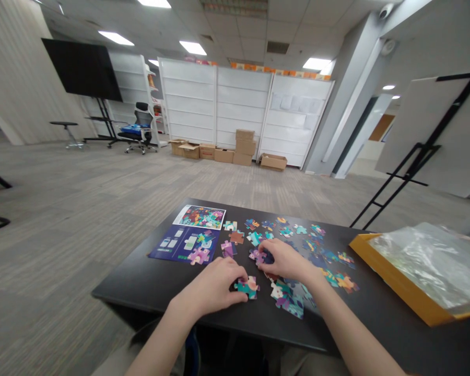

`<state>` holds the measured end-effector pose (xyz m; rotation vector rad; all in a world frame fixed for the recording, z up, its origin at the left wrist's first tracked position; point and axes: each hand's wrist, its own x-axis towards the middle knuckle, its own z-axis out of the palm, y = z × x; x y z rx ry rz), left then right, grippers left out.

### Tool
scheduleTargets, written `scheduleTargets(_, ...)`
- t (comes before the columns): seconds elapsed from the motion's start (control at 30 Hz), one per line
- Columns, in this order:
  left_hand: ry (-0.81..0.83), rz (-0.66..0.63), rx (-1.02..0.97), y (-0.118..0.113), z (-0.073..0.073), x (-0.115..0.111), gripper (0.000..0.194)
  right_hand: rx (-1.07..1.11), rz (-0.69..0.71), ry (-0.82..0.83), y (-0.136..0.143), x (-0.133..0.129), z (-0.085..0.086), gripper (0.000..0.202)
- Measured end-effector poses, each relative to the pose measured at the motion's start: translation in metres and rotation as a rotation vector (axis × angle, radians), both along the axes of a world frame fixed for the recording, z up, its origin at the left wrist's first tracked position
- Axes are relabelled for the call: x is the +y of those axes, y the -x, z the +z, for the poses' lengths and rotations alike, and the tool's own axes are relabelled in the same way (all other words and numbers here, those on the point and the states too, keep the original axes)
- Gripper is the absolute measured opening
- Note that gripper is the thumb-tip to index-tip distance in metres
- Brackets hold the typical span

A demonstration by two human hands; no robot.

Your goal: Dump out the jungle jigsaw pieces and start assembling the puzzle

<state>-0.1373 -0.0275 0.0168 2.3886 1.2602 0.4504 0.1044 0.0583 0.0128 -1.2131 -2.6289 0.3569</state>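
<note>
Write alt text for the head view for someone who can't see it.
A person's left hand touches a teal and peach jigsaw piece and their right hand a purple one, on a black table. More pieces lie around, with printed sheets to the left and a yellow box with clear plastic to the right.

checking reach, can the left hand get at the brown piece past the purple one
Probably yes: the brown piece lies uncovered, with only the flat purple piece between, though the left hand is at a teal-pink piece.
</note>
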Motion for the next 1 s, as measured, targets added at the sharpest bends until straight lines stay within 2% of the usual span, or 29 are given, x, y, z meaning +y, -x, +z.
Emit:
scheduleTargets(0.13, -0.013, -0.038, -0.006, -0.007, 0.000, 0.001, 0.023, 0.100, -0.012, -0.009, 0.004, 0.003, -0.004, 0.028)
scheduleTargets(0.27, -0.013, -0.050, -0.031, -0.003, -0.001, 0.007, 0.020, 0.208, -0.002, -0.008, 0.019, 0.002, -0.013, 0.027)
scheduleTargets(0.5, -0.109, 0.185, 0.069, 0.018, -0.007, 0.026, 0.014, 0.398, -0.033, 0.116, 0.027, 0.008, -0.025, 0.034)
scheduleTargets(0.7, -0.149, 0.235, 0.107, 0.020, -0.006, 0.032, 0.014, 0.436, -0.033, 0.203, 0.028, 0.008, -0.024, 0.035)
scheduleTargets(1.0, -0.160, 0.244, 0.118, 0.008, -0.005, 0.038, 0.011, 0.405, 0.014, 0.101, 0.029, 0.010, -0.029, 0.021)
